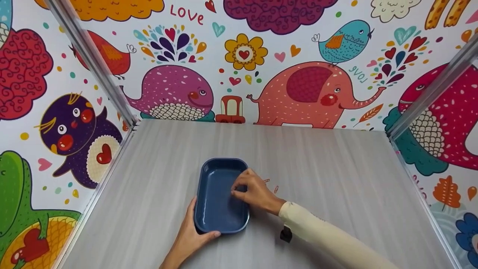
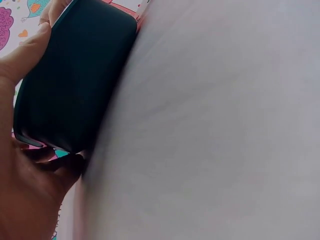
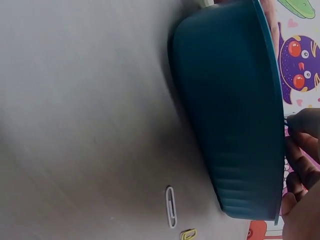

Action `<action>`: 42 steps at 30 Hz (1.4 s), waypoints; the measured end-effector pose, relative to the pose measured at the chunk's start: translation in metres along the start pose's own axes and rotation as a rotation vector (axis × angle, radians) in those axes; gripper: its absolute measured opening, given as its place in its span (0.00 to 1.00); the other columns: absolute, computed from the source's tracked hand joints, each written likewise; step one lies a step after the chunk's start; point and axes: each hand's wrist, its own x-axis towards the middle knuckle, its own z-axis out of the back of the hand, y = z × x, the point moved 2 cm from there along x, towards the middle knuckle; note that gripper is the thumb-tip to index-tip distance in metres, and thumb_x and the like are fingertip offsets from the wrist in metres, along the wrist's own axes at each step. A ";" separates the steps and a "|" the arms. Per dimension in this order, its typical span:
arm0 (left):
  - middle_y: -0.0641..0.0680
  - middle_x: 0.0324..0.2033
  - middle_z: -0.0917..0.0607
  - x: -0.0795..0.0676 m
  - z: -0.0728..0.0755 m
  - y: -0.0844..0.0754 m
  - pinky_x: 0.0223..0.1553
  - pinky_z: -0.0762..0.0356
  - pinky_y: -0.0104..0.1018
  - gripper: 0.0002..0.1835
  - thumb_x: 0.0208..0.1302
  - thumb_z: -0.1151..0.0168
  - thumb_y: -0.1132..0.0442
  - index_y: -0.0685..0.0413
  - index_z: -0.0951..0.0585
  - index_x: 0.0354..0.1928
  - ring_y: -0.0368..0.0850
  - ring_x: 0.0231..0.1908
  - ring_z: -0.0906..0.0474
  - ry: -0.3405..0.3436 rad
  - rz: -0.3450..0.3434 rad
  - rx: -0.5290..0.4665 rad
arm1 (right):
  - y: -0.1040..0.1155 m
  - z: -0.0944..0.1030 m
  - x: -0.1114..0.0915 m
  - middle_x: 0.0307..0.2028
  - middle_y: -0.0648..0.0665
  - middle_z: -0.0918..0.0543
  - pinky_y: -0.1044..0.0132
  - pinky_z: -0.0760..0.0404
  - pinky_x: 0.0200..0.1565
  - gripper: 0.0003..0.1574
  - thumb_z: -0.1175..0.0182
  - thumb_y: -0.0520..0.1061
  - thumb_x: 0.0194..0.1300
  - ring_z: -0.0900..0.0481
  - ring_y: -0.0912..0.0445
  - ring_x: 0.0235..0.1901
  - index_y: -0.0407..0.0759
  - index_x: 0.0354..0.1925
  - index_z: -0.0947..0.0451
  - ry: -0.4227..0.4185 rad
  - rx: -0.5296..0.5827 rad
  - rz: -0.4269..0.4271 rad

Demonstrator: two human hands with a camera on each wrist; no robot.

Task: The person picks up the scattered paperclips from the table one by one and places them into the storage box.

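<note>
The largest things are the printed walls [image 1: 302, 97], which close the tabletop [image 1: 160, 179] in on the left, the right and the far side; metal rails [image 1: 99, 59] stand at the two far corners. Open room lies on both sides of the tray and beyond it, so sideways sliding looks unhindered; a long push away would meet the far wall.

The blue tray [image 1: 214, 201] sits flat near the middle of the tabletop, its long sides running near to far. It looks stiff, smooth and fairly light, so it would probably skid if nudged. The raised rim and rounded corners seem the best hold, and the walls would have to be cleared by anything going in or out.

The left hand [image 1: 190, 233] grips the near left corner of the tray, thumb along the near side and fingers against the left wall. The right hand [image 1: 255, 189] is over the tray's right rim, fingertips pinched together; a small dark piece [image 3: 286, 121] shows between them, perhaps a clip, though too little is visible to be sure.

Smallest are two paper clips, a white clip [image 3: 171, 206] and a yellow clip [image 3: 188, 234] slightly farther off, both right of the tray. They should be very light, stiff and springy; lying flat, they call for a fingertip pinch across their long sides.
</note>
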 end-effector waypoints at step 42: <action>0.74 0.84 0.44 0.000 0.001 -0.002 0.78 0.46 0.75 0.72 0.54 0.10 0.50 0.62 0.53 0.88 0.75 0.82 0.46 -0.002 0.001 0.043 | -0.035 0.034 -0.027 0.50 0.48 0.09 0.57 0.16 0.51 0.12 0.22 0.40 0.70 0.17 0.47 0.54 0.41 0.51 0.08 -0.264 0.175 -0.002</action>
